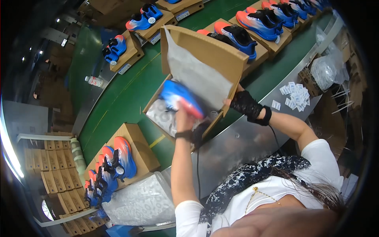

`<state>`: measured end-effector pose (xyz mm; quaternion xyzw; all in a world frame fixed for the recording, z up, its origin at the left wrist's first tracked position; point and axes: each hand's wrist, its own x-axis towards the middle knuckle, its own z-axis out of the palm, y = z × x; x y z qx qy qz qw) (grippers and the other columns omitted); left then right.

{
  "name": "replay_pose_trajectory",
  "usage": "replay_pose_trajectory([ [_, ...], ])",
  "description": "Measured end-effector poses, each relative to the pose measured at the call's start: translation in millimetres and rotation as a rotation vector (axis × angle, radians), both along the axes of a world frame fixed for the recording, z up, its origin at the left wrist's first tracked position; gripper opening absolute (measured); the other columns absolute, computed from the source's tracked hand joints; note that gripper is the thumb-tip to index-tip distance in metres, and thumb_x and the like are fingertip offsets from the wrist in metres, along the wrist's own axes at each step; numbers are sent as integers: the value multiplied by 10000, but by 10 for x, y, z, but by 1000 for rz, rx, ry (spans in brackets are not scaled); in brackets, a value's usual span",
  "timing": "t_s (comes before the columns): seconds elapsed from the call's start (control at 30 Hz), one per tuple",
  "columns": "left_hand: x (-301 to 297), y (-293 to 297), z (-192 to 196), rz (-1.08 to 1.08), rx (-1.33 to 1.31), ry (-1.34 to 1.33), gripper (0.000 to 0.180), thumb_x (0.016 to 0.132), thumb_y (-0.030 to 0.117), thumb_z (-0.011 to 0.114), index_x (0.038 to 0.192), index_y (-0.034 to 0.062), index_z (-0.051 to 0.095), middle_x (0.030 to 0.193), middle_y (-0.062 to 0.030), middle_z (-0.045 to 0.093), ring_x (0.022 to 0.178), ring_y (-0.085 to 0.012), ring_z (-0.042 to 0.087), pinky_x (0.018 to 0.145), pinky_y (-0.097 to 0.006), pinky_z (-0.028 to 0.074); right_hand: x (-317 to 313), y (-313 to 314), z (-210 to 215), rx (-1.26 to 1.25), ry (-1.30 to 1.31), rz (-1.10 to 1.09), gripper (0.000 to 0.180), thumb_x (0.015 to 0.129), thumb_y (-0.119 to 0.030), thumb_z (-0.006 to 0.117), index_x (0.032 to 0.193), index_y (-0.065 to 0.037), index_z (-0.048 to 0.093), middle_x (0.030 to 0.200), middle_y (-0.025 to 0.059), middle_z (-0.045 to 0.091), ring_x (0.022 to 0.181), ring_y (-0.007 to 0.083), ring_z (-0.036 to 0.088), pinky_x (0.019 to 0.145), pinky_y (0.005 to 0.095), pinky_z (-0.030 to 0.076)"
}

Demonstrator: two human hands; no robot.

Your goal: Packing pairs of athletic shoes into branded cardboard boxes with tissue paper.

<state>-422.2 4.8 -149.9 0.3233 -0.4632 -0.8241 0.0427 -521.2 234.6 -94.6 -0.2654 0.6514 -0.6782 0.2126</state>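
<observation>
Shoe: a blue sneaker with an orange-red sole (pixel 179 98), blurred, tilted over the open box just beyond my left fingertips.
Left hand: my left hand (pixel 185 118) reaches up from the lower edge with fingers wrapped on the shoe's sole side; I have hold of it, though blur hides how tightly they close.
Box: the open cardboard shoebox (pixel 221 55) lies under and past my left fingers on the green belt, lid raised, tissue paper (pixel 193 73) lining lid and bottom.
Right hand: my right hand (pixel 242 103), in a black fingerless lace glove, sits at the lid's right edge; fingers tucked behind the cardboard, seemingly pinching it, but I cannot tell the grip for certain.
Belt: the green conveyor belt (pixel 126 91) runs away from my fingers to both sides.
Beyond fingers: more closed boxes carrying pairs of blue-and-orange sneakers (pixel 260 21) farther along the belt.
Left of my arm: another box with stacked sneakers (pixel 114 162), and a bag of wrapping paper (pixel 142 201) near my elbow.
Right of my glove: small white packets (pixel 296 94) scattered on a metal ledge (pixel 237 146).
</observation>
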Motion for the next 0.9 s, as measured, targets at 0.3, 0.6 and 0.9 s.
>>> replay_pose_trajectory([
  [0.3, 269, -181, -56, -36, -384, 335, 258, 803, 171, 514, 995, -1, 506, 918, -79, 568, 821, -233, 566, 674, -318, 460, 175, -448, -113, 336, 737, 39, 672, 578, -130, 634, 1195, -141, 370, 1225, 101, 380, 1131, 298, 353, 896, 501, 263],
  [0.6, 1186, -45, -42, 227, -305, -133, 754, 813, 587, 303, 1220, -48, 303, 1208, -177, 389, 1087, -252, 395, 877, -389, 331, 546, -577, -632, 545, 1225, 292, 533, 732, -116, 444, 1222, -313, 371, 1345, 122, 225, 1208, 356, 243, 902, 620, 159],
  [0.9, 947, 121, -168, 321, -782, -450, 448, 845, 384, 420, 841, -47, 544, 810, -124, 586, 740, -202, 531, 660, -315, 413, 458, -545, -664, 528, 1358, 279, 504, 704, -85, 465, 1177, -258, 441, 1282, 155, 312, 1163, 370, 298, 910, 578, 201],
])
